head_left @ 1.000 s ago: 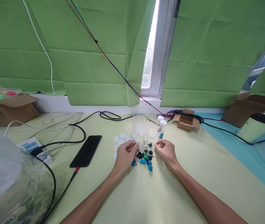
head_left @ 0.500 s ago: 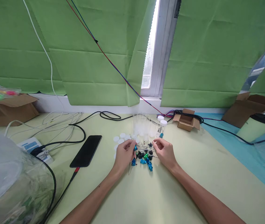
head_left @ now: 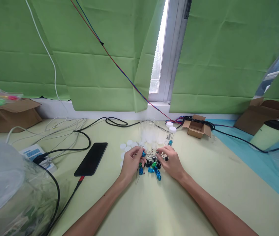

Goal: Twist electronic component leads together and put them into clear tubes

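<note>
My left hand [head_left: 131,161] pinches a small shiny blue metallic part [head_left: 143,153] between thumb and fingers. Across from it, my right hand [head_left: 170,160] has its fingertips closed together over the pile; whatever they hold is too small to make out. Between the hands lie thin metal pins [head_left: 151,154], black round pieces [head_left: 148,165] and a green part [head_left: 154,164]. Several blue metallic parts [head_left: 158,173] lie at the near side of the pile. Another blue part [head_left: 141,170] rests just below my left fingers.
Clear tubes [head_left: 151,132] stand behind the pile, two with white caps [head_left: 172,130]. Loose white caps [head_left: 123,146] lie to the left. A phone [head_left: 91,159], a small cardboard box [head_left: 196,128], black cables [head_left: 116,122], a plastic-wrapped tub [head_left: 1,177] and a cup [head_left: 264,136] surround the work area.
My right hand has moved left over the pile, closer to my left hand. The blue part in my left fingers has shifted slightly up and right.
</note>
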`<state>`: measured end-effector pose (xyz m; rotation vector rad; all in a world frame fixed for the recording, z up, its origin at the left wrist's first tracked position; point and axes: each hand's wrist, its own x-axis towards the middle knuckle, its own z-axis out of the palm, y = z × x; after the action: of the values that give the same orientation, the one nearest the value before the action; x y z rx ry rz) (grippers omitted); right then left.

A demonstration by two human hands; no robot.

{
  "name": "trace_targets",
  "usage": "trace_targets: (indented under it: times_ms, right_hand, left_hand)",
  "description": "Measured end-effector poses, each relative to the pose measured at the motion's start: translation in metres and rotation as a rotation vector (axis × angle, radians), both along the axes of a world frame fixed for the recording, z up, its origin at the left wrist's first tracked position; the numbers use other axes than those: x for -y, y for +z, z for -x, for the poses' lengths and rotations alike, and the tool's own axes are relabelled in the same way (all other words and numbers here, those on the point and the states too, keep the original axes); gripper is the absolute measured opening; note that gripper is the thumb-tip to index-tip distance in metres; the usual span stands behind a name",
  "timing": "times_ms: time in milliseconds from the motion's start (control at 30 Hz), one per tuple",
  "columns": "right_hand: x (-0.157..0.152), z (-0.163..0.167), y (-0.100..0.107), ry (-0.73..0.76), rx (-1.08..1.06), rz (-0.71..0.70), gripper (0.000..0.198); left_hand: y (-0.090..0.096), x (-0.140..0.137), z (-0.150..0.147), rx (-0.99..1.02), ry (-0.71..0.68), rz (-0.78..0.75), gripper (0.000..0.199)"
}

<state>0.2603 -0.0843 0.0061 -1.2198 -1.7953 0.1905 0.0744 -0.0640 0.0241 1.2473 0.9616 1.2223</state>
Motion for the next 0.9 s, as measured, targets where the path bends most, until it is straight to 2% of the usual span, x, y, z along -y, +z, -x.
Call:
trace_targets:
  times_ms: [200,433,900]
  right_hand:
    - [0.0,0.002,-0.007,0.022,0.177,0.089,0.01]
    - [-0.001,0.001,-0.009,0.047,0.207,0.176,0.014]
    - [-0.005,-0.001,-0.016,0.079,0.253,0.176,0.025]
  left_hand:
    - [0.002,0.0,-0.001,0.047,0.001,0.019,0.034]
    - [0.005,0.002,0.0,0.043,0.021,0.021,0.031]
    - [0.008,0.004,0.001,0.056,0.042,0.066,0.029]
